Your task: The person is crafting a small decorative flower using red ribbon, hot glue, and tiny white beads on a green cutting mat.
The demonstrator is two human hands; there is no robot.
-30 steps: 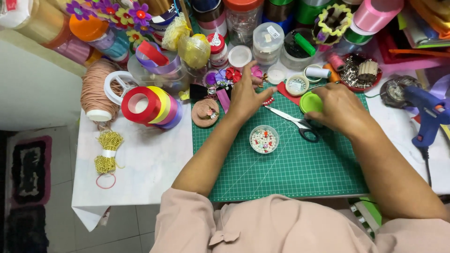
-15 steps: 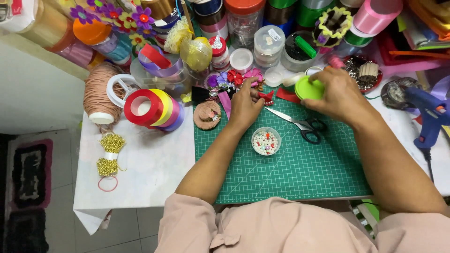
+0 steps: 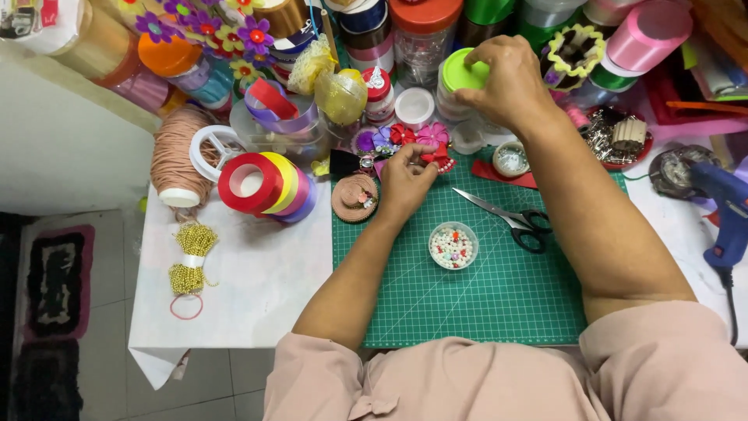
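Note:
My right hand [image 3: 506, 82] reaches to the back of the table and presses a green lid [image 3: 461, 73] onto a clear plastic jar [image 3: 452, 97]. My left hand [image 3: 405, 178] rests at the far edge of the green cutting mat [image 3: 483, 288], its fingers pinching a small red ribbon bow [image 3: 439, 154]. Black-handled scissors [image 3: 510, 216] lie open on the mat between my arms. A small clear cup of mixed beads [image 3: 453, 245] stands near the mat's middle. A tiny brown hat [image 3: 354, 196] lies just left of my left hand.
Ribbon rolls [image 3: 265, 185] and a spool of tan cord [image 3: 175, 156] sit left of the mat. Gold bead chain [image 3: 189, 259] lies on the white table. Jars and ribbon spools crowd the back. A blue glue gun [image 3: 725, 206] rests at the right; a round tin [image 3: 511, 158] stands by red felt.
My right hand lifted the green lid off the mat and carried it back onto the clear jar. My left hand closed on the red bow. The view shifted slightly.

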